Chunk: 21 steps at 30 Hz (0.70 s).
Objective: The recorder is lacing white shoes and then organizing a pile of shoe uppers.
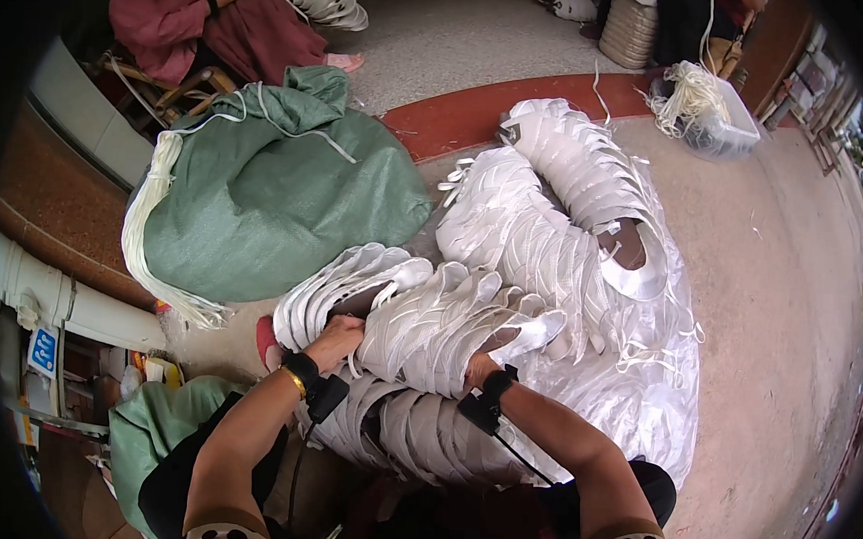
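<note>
In front of me lies a row of nested white shoe uppers [418,332], one tucked into another. My left hand [338,343] is closed at the left end of this row, beside a shorter nested group of white uppers [338,289]. At the other end my right hand [480,370] grips the row, its fingertips hidden inside the last upper's opening. Both wrists carry black straps with small devices. Under my forearms, across my lap, rests another nested row of greyish-white uppers [413,430].
Further nested uppers [551,217] lie on white plastic sheeting [639,398] to the right. A full green sack [289,194] stands at left, with a bundle of white laces [151,226] over it. A clear bin [732,124] of cord is far right. Other people sit at the back.
</note>
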Available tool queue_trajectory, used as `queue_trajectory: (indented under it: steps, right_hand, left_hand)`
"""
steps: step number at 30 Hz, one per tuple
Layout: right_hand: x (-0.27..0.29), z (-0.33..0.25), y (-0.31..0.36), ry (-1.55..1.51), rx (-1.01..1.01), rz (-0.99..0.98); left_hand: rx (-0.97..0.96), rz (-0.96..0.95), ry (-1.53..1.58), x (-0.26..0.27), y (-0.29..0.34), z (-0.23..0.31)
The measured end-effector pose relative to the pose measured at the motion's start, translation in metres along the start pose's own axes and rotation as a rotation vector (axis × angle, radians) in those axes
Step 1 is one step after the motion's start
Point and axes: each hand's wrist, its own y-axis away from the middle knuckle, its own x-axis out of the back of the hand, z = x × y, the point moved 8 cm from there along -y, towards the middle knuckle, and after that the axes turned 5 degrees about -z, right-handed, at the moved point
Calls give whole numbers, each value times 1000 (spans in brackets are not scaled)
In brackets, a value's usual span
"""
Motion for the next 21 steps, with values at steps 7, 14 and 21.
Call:
queue_trajectory:
  steps: [7,14,21]
  right_hand:
    - [-8,7,-10,-59,-15,21]
    - [-14,11,-19,-100,-32,-2]
    - [-21,11,-13,-79,-60,-36]
  left_hand:
    - [81,-183,-482,2,-12,18]
    - [194,-191,-447,-3,-23,16]
    - [507,162,-197,7,-37,-48]
